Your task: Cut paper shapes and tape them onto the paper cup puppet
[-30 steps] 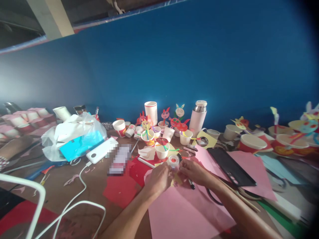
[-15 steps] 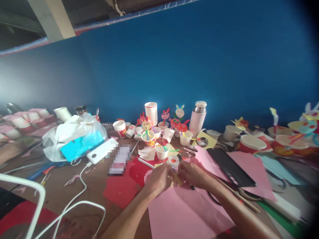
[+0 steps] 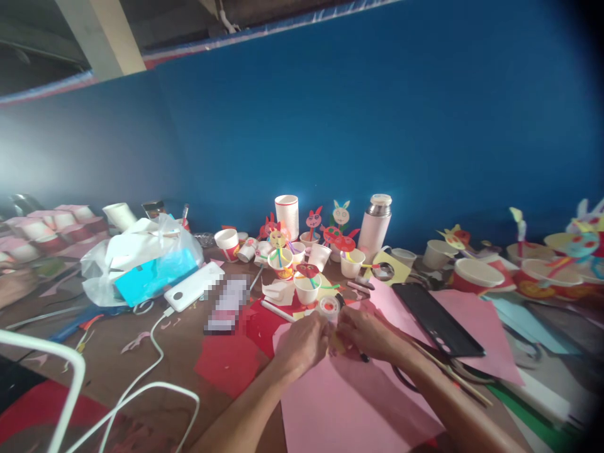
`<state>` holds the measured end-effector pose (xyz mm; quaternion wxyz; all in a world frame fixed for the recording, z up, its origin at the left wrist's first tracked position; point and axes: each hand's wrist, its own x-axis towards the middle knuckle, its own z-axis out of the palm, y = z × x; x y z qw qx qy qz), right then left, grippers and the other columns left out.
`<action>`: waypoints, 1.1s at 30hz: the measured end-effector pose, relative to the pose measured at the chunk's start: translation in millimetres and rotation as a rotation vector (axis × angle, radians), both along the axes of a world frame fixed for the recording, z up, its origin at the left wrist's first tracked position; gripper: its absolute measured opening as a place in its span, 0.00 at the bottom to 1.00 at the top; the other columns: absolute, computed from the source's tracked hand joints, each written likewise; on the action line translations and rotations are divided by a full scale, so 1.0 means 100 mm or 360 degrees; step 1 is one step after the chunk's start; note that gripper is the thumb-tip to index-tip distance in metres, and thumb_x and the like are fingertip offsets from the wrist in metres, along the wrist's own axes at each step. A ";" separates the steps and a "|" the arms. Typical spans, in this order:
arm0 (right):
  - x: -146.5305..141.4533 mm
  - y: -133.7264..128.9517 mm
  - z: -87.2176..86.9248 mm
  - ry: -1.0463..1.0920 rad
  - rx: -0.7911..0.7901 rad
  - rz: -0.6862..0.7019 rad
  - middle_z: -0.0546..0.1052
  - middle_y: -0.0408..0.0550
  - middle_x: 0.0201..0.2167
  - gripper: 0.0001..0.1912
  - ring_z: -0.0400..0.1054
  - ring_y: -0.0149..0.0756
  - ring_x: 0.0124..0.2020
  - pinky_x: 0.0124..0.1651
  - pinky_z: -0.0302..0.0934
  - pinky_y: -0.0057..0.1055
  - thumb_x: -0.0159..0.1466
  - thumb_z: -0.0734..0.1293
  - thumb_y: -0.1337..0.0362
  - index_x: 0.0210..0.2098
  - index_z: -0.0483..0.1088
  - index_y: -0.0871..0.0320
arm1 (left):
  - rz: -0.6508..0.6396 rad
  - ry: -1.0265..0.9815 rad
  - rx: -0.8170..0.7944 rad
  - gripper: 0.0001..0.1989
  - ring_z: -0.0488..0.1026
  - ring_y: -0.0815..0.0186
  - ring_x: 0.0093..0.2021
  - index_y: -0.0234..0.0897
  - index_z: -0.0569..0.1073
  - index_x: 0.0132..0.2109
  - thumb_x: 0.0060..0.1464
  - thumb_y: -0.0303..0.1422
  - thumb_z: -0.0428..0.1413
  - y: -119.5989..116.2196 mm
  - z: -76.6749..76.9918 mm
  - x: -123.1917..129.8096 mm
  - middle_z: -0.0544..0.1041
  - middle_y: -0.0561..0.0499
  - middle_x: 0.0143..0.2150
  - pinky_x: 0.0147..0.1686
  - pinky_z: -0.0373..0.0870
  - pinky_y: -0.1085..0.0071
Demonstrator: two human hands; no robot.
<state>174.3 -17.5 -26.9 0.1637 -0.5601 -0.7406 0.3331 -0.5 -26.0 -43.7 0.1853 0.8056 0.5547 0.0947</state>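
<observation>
My left hand (image 3: pixel 306 343) and my right hand (image 3: pixel 362 330) are close together over the top of a pink paper sheet (image 3: pixel 349 402). Both have their fingers curled in a pinch. A small yellowish bit shows between them, too hidden to name. Just beyond the fingertips lies a roll of clear tape (image 3: pixel 329 306). Behind it stands a white paper cup (image 3: pixel 307 290) with a red paper face on its rim. The dark tip of some thin object (image 3: pixel 363 357) pokes out below my right hand.
Red paper (image 3: pixel 231 365), a white phone (image 3: pixel 194 286) with its cable and a stuffed plastic bag (image 3: pixel 141 251) lie left. A thermos (image 3: pixel 375 226) and several decorated cups stand at the back. A black phone-like slab (image 3: pixel 438 318) lies right. Another person's hand (image 3: pixel 19 286) shows far left.
My hands stay pinched over the pink sheet, with only a slight shift of the fingers. The view has moved very little; the objects around stand as before.
</observation>
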 end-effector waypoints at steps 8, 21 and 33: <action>0.00 0.00 -0.01 -0.0026 0.0074 0.0002 0.76 0.43 0.23 0.07 0.70 0.31 0.27 0.28 0.55 0.24 0.59 0.57 0.70 0.26 0.62 0.57 | 0.0000 0.0022 -0.0005 0.06 0.71 0.64 0.37 0.40 0.68 0.36 0.54 0.32 0.47 0.00 0.09 0.01 0.74 0.50 0.36 0.30 0.59 0.73; -0.02 -0.04 -0.15 -0.0081 0.0204 -0.0043 0.77 0.47 0.30 0.06 0.71 0.34 0.31 0.29 0.56 0.25 0.59 0.58 0.68 0.31 0.66 0.58 | -0.0054 0.0052 -0.0110 0.11 0.71 0.63 0.40 0.41 0.71 0.39 0.51 0.28 0.47 0.01 0.19 0.02 0.74 0.49 0.39 0.36 0.61 0.72; -0.02 -0.08 -0.15 -0.0059 0.0232 -0.0060 0.77 0.46 0.30 0.07 0.71 0.35 0.31 0.29 0.58 0.26 0.61 0.57 0.67 0.32 0.66 0.56 | -0.0113 0.0025 -0.0052 0.06 0.72 0.65 0.35 0.40 0.70 0.34 0.50 0.31 0.50 0.07 0.09 0.01 0.74 0.51 0.34 0.28 0.59 0.75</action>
